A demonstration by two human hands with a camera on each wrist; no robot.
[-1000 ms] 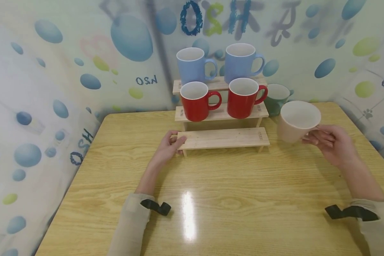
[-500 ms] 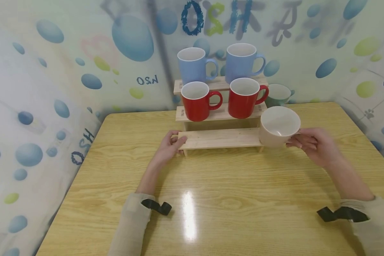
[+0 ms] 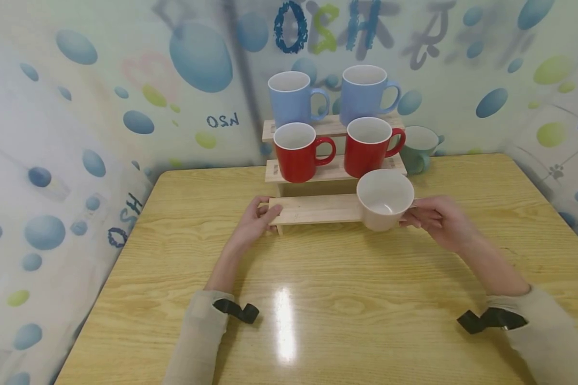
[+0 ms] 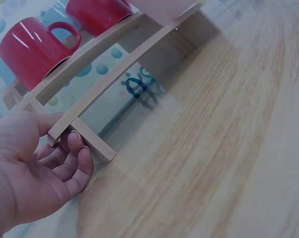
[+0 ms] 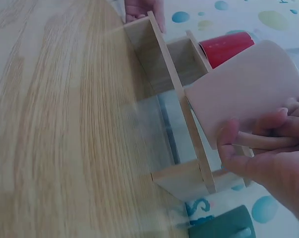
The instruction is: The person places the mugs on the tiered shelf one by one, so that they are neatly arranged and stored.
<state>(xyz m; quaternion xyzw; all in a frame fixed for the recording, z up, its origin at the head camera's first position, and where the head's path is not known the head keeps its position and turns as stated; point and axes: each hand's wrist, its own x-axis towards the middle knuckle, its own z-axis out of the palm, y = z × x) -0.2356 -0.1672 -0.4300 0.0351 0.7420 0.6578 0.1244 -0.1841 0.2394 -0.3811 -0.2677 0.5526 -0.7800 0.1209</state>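
Observation:
A pale pink mug, white inside, is held by its handle in my right hand. It is over the right part of the lowest step of a wooden tiered rack. In the right wrist view the mug looks tilted, its base close to the step's edge; whether they touch I cannot tell. My left hand grips the left end of that step, and the left wrist view shows its thumb above and curled fingers below. Two red mugs stand on the middle step, two blue mugs on the top one.
A green mug stands behind the rack's right side, partly hidden by it. The wood-grain table stretches in front of the rack. A patterned wall sheet closes off the back and sides.
My right hand has carried the pink mug leftward and slightly toward me, from right of the rack to over the lowest step. The left hand keeps its grip in place.

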